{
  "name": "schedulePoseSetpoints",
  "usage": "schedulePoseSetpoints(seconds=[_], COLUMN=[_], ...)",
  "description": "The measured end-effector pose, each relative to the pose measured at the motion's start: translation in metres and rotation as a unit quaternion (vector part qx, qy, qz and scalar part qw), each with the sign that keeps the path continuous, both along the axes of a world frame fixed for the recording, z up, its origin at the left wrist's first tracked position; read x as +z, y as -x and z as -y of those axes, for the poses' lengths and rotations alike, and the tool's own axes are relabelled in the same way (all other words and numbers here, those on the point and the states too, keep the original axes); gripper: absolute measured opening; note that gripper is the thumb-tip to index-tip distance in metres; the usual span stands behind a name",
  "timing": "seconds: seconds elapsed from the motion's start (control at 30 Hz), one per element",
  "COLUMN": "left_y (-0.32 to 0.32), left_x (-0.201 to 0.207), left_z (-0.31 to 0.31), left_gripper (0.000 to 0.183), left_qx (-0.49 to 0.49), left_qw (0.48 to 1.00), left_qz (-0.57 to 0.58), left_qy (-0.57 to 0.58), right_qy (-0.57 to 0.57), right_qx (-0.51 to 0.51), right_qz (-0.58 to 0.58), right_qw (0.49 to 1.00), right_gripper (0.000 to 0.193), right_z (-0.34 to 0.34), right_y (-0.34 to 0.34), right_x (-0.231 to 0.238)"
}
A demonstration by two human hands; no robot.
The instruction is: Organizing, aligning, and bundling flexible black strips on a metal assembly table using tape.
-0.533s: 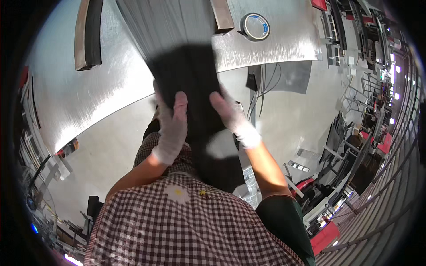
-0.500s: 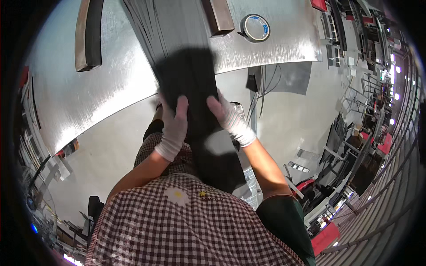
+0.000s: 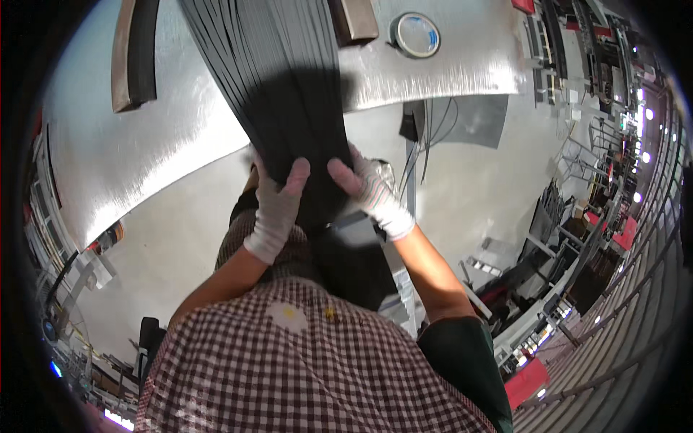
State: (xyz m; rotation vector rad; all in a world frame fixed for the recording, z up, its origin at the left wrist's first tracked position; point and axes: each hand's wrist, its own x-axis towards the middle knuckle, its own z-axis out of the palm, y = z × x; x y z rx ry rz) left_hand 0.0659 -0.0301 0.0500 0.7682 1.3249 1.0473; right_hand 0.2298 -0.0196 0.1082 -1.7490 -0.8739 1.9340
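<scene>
A bundle of long black strips (image 3: 289, 72) lies over the metal table and hangs past its near edge toward me. My left hand (image 3: 280, 198), in a white knitted glove with pinkish fingertips, is closed on the bundle's left side. On the opposite side my right hand (image 3: 368, 184), gloved alike, grips the same strips. Both thumbs rest on top, while the other fingers are mostly hidden beneath or behind the bundle. The strips fan apart on the table and press closer together between my hands. Whether they are rubber or plastic, I cannot tell.
Brownish bars with dark sides, one at the left (image 3: 135, 58) and one beside the strips (image 3: 354, 22), sit on the metal table (image 3: 180, 108). A tape roll (image 3: 417, 35) lies to the right. Dark cables (image 3: 429, 133) hang below the table edge. Racks stand far right.
The strips have spread wider on the table, with more separate lines showing. Their near end between my hands has come up off the dark shape below. My hands have barely shifted.
</scene>
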Motion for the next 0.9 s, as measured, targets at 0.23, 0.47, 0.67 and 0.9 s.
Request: schedulePoseSetpoints(seconds=[0.23,0.47,0.67,0.9], left_y=[0.001,0.008,0.008,0.010], left_x=[0.069,0.034,0.061,0.043], left_z=[-0.011,-0.006,0.005,-0.017], left_gripper=[0.069,0.077,0.080,0.066], left_qx=[0.048,0.002,0.038,0.012], left_qw=[0.995,0.994,0.994,0.995], left_qz=[0.078,0.044,0.093,-0.049], left_qy=[0.040,0.105,0.037,0.085], right_qy=[-0.203,-0.071,-0.123,-0.105], right_qx=[-0.118,-0.126,-0.048,-0.086], right_qz=[-0.211,-0.168,-0.153,-0.166], right_qw=[0.949,0.975,0.979,0.977], right_gripper=[0.081,0.093,0.097,0.089], right_z=[0.014,0.015,0.013,-0.002], right_y=[0.015,0.012,0.010,0.011], right_x=[0.015,-0.022,0.001,-0.007])
